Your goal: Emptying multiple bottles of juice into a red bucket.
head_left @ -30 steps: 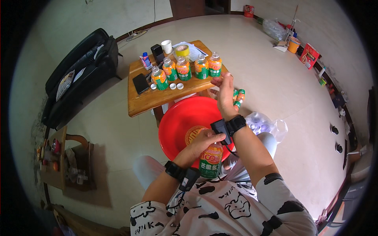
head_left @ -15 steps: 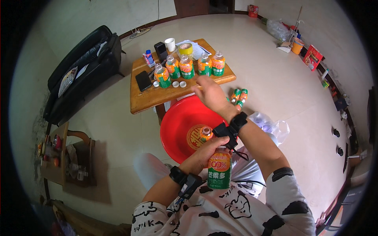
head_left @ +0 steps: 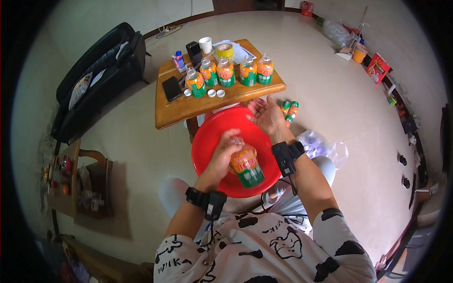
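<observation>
Over the red basin (head_left: 203,141), my left hand (head_left: 222,158) grips a juice bottle (head_left: 249,170) by its neck. The bottle has an orange and green label and tilts with its base toward me. My right hand (head_left: 268,117) is turned palm up above the basin's far right rim, fingers apart, nothing in it. On the wooden table (head_left: 174,112) beyond stand several similar uncapped bottles (head_left: 226,75), with a few white caps (head_left: 211,93) at the near edge. The held bottle hides most of what lies in the basin behind it.
The table also holds a black phone (head_left: 172,87), a roll of yellow tape (head_left: 225,50), a white cup (head_left: 205,45) and papers. More bottles (head_left: 293,109) lie on the floor right of the basin, near a clear plastic bag (head_left: 316,143). A black sofa (head_left: 101,70) stands left.
My left hand has carried the bottle forward from near my lap to over the basin. My right hand has drawn back from the table edge and turned palm up, fingers spread.
</observation>
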Demonstrator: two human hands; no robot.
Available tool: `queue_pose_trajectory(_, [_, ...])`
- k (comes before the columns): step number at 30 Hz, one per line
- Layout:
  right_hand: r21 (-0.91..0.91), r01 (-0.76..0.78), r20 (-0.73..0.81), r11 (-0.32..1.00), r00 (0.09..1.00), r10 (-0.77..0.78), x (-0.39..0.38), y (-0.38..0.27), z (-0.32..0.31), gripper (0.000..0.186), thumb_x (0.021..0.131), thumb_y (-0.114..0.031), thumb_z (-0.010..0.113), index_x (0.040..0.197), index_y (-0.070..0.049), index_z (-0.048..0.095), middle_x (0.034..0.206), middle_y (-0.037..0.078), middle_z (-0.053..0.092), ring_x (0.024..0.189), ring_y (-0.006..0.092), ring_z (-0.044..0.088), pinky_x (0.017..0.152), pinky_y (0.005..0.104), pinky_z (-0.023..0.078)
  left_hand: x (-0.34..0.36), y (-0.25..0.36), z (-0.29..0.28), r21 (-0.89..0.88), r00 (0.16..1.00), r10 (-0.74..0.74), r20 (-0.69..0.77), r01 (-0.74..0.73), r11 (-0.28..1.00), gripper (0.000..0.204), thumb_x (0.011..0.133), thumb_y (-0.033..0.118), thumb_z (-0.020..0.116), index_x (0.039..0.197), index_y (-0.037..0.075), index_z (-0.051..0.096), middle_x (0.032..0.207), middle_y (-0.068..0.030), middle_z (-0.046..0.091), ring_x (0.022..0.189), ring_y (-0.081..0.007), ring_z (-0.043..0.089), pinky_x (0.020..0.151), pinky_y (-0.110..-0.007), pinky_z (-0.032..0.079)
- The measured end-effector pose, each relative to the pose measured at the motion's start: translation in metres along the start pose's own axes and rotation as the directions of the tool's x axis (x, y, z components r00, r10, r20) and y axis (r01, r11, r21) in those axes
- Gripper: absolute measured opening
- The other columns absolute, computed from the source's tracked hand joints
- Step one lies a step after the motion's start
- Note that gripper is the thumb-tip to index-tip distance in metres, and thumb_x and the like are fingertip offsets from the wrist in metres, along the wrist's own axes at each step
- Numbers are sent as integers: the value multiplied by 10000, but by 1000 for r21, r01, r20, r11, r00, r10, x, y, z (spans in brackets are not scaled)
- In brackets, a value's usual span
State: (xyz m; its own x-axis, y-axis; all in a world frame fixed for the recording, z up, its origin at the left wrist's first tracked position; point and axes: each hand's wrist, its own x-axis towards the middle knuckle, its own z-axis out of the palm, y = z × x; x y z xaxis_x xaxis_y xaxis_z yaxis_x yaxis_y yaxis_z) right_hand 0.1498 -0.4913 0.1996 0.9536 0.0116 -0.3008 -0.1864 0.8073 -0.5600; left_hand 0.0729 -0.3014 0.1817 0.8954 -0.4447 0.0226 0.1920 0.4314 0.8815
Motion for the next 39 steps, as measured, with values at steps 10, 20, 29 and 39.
queue_pose_trajectory(10, [-323,-273,-228,906,952,205,-25,66,-74,429,947,-388,496,1213,-53,471,1119,127,549,1036,261,539,942,518,399,31,-16,-82,689,973,227,33,-187,700,538,837,59,655,1329,40,436,1172,-131,625,1069,-165,587,948,-301,443])
queue_pose_trajectory(20, [-981,24,26,-193,1000,-6,-6,108,-157,959,598,-259,851,1343,-14,298,1244,208,498,1176,368,488,969,403,430,39,-46,-113,644,972,217,-92,-108,757,394,811,192,729,1134,17,587,1037,-102,654,957,-156,622,838,-283,493])
queue_pose_trajectory(29, [-971,203,198,-128,979,50,5,106,-158,705,696,-165,778,1265,-84,369,1163,153,599,1091,339,590,919,412,471,43,-49,-116,216,990,74,-122,-46,975,312,855,90,676,1137,8,572,1043,-68,619,990,-146,590,880,-280,483])
queue_pose_trajectory(39, [-971,225,230,-78,972,-48,-28,42,-82,661,717,-192,770,1249,-22,416,1173,176,573,1137,277,561,968,365,439,30,-31,-115,677,933,313,-178,-115,727,353,842,88,674,1167,24,553,1040,-77,634,994,-182,609,864,-308,495])
